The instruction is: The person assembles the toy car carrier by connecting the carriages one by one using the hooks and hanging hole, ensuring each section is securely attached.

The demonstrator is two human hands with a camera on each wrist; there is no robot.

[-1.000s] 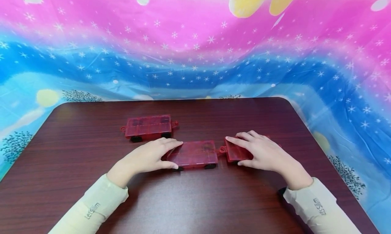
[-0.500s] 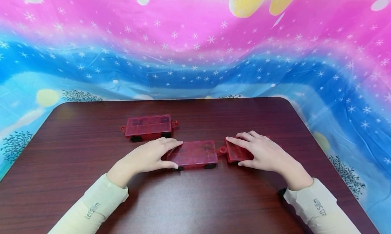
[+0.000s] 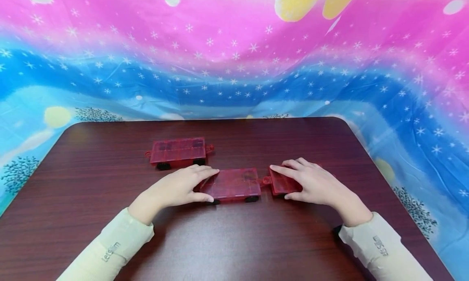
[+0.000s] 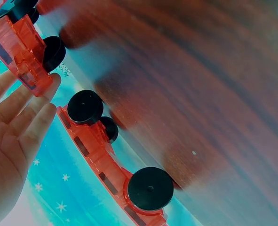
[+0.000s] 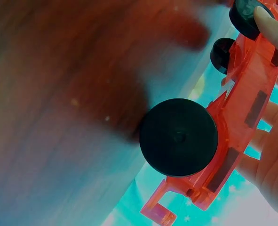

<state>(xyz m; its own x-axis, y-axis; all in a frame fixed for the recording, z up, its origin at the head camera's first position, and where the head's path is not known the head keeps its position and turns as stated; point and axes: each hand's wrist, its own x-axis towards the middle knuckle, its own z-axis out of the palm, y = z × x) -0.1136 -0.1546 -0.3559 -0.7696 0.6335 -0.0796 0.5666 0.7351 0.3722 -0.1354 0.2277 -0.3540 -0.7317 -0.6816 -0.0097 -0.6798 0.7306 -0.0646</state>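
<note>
Two red see-through toy car bases with black wheels stand in a row on the table in the head view. My left hand [image 3: 179, 187] grips the left end of the middle car base [image 3: 234, 184], thumb at its near side and fingers over its far edge. Across the right car base [image 3: 282, 183] lies my right hand [image 3: 315, 183], holding it between thumb and fingers and hiding much of it. A small ring hitch [image 3: 266, 180] sits between the two bases; whether it is hooked cannot be told. In the right wrist view, a thumb [image 5: 273, 30] touches a wheel [image 5: 178, 137] set's upper neighbour.
A third red car base [image 3: 177, 150] stands behind and left of the middle one, with a hitch at each end. The dark brown wooden table [image 3: 234, 240] has rounded far corners. A pink and blue patterned cloth [image 3: 227, 69] hangs behind and around it.
My right hand and sleeve have shifted very slightly left. The left hand and the car bases look about the same.
</note>
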